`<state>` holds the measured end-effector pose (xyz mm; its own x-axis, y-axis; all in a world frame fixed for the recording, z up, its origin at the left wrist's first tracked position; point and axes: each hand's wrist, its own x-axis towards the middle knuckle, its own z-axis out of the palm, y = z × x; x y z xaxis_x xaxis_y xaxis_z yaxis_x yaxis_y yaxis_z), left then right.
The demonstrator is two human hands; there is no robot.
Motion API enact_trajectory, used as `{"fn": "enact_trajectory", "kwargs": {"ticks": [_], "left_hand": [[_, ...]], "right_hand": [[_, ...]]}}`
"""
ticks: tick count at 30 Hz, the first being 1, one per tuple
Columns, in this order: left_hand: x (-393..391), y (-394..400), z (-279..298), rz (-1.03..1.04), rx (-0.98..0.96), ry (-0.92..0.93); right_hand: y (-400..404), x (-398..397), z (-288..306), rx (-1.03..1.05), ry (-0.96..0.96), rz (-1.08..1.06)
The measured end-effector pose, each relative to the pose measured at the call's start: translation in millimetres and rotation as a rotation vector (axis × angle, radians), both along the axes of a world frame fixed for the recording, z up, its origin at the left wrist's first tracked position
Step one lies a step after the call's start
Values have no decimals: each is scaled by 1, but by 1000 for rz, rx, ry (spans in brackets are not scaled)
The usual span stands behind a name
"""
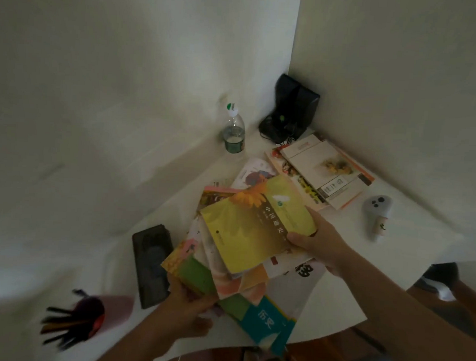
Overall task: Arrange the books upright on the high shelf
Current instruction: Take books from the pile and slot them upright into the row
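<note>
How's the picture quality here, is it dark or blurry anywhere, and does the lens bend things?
Head view: dim overall, with no glare. The pen cup at lower left is smeared by blur, while the yellow book, held between the left hand and right hand, is sharper. The wide-angle lens stretches the edges of the frame.

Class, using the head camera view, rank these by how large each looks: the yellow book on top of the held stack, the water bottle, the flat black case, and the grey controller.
1. yellow book
2. flat black case
3. water bottle
4. grey controller

The bottle stands farther back, so its place against the case is uncertain.
</note>
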<state>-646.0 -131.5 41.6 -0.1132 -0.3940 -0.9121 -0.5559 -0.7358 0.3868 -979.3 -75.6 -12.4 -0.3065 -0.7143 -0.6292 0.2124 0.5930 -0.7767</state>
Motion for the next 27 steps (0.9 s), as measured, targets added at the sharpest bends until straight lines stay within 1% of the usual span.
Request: {"fn": "enact_trajectory", "kwargs": {"ticks": [1, 2, 4, 5, 7, 9, 10, 12, 14, 15, 17, 18, 19, 21, 25, 27], "left_hand": [[12, -4, 10, -111, 41, -27], [28, -11, 15, -202, 35, -45], [52, -31, 24, -335, -136, -135], [58, -43, 27, -355, -270, -170], [56, -65, 34, -263, -542, -182], [34, -85, 39, -247, -719, -182], [17, -92, 37, -246, -739, -133], [-23, -97, 35, -302, -670, 8], [-55, -94, 30, -466, -624, 69], [-65, -91, 18, -567, -615, 57], [-71, -88, -7, -751, -624, -63], [-71, -86, -17, -795, -628, -126], [-69, -85, -23, -799, -628, -154], [-67, -81, -29, -774, -610, -139], [-60, -72, -30, -783, -606, -135], [-58, -63, -30, -793, -618, -174]], "right_hand": [[-5, 4, 3, -19, 27, 28], [-10, 9, 4, -35, 58, 34], [-20, 18, 4, -43, 89, -60], [-24, 22, 4, -46, 66, -141], [-29, 31, -1, -35, -6, -328], [-28, 43, 0, -2, 11, -447], [-24, 50, 1, 15, 31, -476], [-13, 68, 5, 32, 16, -565], [0, 84, 5, 76, -30, -633], [8, 92, 7, 102, -88, -647], [25, 105, 6, 116, -324, -641], [32, 111, 6, 116, -449, -609], [39, 116, 6, 131, -512, -573], [47, 121, 0, 135, -488, -494], [42, 121, 0, 93, -417, -445], [37, 117, 8, 85, -327, -414]]}}
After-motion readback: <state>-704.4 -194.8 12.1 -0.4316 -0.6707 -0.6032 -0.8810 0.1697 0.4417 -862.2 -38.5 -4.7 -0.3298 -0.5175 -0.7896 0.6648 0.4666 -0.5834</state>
